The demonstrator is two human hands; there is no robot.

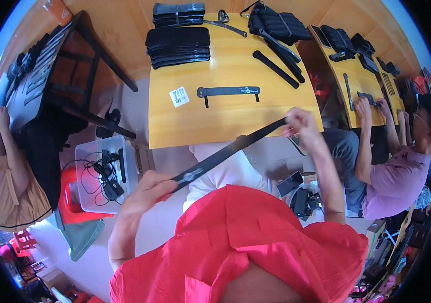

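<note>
A long black strap (230,149) with a pale printed mark is stretched at a slant between my two hands, in front of the table's near edge. My left hand (150,193) grips its lower end, fingers wrapped round it. At the upper end my right hand (302,123) pinches the strap, slightly blurred. Beyond it on the yellow table (175,126) lies a similar black strap (229,91) with two short tabs hanging from it. A small white printed label (179,97) rests to its left.
Stacked black pouches (177,45) stand at the table's back left. A bundle of black straps (276,22) and loose straps (276,69) lie back right. A clear bin (81,177) of cables is on my left. Co-workers sit at side tables, one in a pink shirt (402,177).
</note>
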